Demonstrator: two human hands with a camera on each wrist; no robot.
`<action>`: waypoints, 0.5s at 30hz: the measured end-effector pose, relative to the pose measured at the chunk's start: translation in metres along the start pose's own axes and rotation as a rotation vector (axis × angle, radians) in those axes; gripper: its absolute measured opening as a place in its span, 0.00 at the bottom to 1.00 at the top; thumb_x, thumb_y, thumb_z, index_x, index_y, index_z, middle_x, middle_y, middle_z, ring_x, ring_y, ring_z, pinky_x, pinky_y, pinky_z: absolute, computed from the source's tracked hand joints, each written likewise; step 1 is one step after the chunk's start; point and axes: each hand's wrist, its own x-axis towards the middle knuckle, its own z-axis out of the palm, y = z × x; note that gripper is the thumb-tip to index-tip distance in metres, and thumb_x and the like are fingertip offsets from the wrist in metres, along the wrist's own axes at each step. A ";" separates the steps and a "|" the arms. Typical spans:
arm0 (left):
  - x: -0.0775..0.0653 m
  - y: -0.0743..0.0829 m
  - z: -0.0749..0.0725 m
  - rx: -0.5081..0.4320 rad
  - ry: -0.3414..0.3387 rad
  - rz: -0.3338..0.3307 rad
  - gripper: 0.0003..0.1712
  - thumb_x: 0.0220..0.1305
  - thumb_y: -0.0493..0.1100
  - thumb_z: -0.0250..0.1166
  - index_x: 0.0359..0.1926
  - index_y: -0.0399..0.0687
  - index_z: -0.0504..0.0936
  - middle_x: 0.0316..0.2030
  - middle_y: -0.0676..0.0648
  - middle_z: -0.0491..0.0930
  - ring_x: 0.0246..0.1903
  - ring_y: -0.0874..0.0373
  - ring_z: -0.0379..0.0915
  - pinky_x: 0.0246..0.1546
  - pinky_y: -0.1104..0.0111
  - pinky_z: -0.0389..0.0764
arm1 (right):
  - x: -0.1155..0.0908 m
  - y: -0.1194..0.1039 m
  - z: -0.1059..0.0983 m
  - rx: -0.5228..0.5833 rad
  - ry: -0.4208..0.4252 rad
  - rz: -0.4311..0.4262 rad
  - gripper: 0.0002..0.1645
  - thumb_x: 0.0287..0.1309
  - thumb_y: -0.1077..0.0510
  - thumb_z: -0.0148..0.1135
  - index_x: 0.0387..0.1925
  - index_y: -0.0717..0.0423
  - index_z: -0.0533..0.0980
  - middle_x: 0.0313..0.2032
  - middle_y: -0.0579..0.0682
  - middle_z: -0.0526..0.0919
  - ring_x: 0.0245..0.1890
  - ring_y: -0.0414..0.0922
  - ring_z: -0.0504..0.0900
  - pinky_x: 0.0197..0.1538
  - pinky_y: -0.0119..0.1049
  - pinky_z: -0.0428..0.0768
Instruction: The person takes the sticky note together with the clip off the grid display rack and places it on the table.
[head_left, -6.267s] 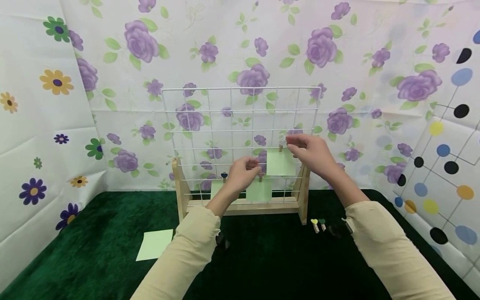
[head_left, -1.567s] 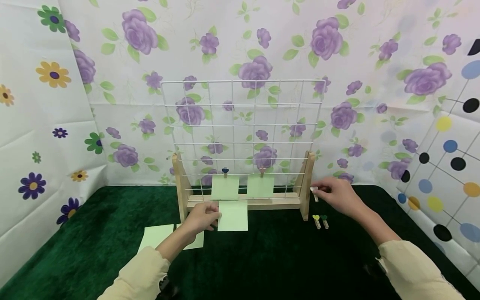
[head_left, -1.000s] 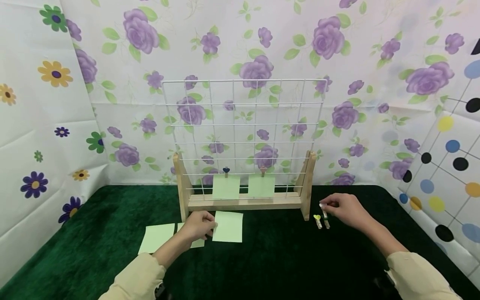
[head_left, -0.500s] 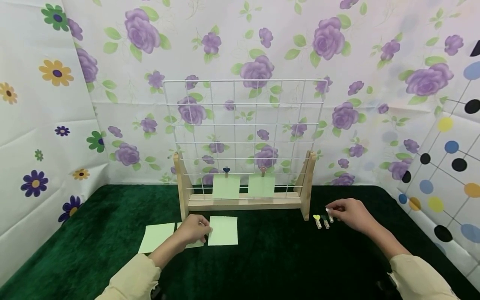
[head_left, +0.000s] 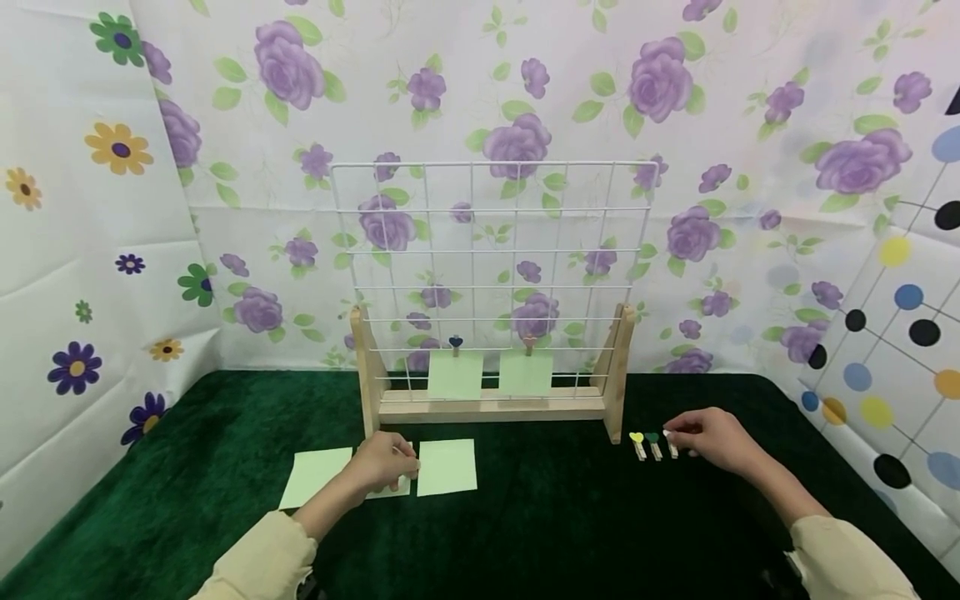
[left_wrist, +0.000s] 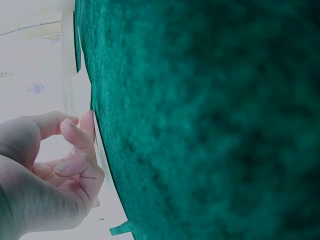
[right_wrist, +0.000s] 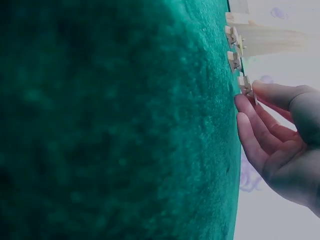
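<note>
Beside the left edge of a pale green paper square (head_left: pixel 447 467) is my left hand (head_left: pixel 386 461), fingers loosely bent and fingertips right at that edge. That square lies flat on the cloth; in the left wrist view the fingertips (left_wrist: pixel 87 122) overlap the pale paper. Under this hand a second paper square (head_left: pixel 390 490) is partly hidden, and a third paper square (head_left: pixel 315 477) lies further left. My right hand (head_left: pixel 712 437) pinches a small wooden clip with a white heart (head_left: pixel 671 446) between thumb and finger, low at the cloth. Next to it lie a green-heart clip (head_left: pixel 654 446) and a yellow-heart clip (head_left: pixel 638 446).
A white wire grid (head_left: pixel 493 250) stands in a wooden base (head_left: pixel 491 408). Two paper squares hang on it, under a dark blue heart clip (head_left: pixel 455 344) and a pink heart clip (head_left: pixel 529 343). Flowered sheets (head_left: pixel 517 83) enclose the dark green cloth (head_left: pixel 540 533).
The paper square has come off the grid's upper clip spot and down onto the cloth beside the others. My right hand has brought the white-heart clip down to the row of clips.
</note>
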 end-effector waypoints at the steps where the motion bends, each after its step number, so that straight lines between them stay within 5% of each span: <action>1: 0.000 0.000 0.000 0.003 0.003 -0.003 0.04 0.62 0.33 0.62 0.36 0.35 0.79 0.23 0.47 0.81 0.11 0.62 0.58 0.14 0.73 0.57 | 0.000 0.001 0.000 0.008 -0.003 0.010 0.13 0.62 0.60 0.62 0.44 0.65 0.81 0.37 0.52 0.83 0.29 0.42 0.79 0.30 0.36 0.80; 15: -0.002 -0.003 -0.006 0.027 0.026 0.005 0.04 0.62 0.35 0.61 0.35 0.37 0.79 0.24 0.48 0.80 0.19 0.56 0.74 0.17 0.70 0.65 | 0.004 0.002 0.000 0.013 -0.020 0.025 0.12 0.61 0.60 0.62 0.44 0.64 0.82 0.37 0.52 0.82 0.29 0.43 0.78 0.30 0.36 0.79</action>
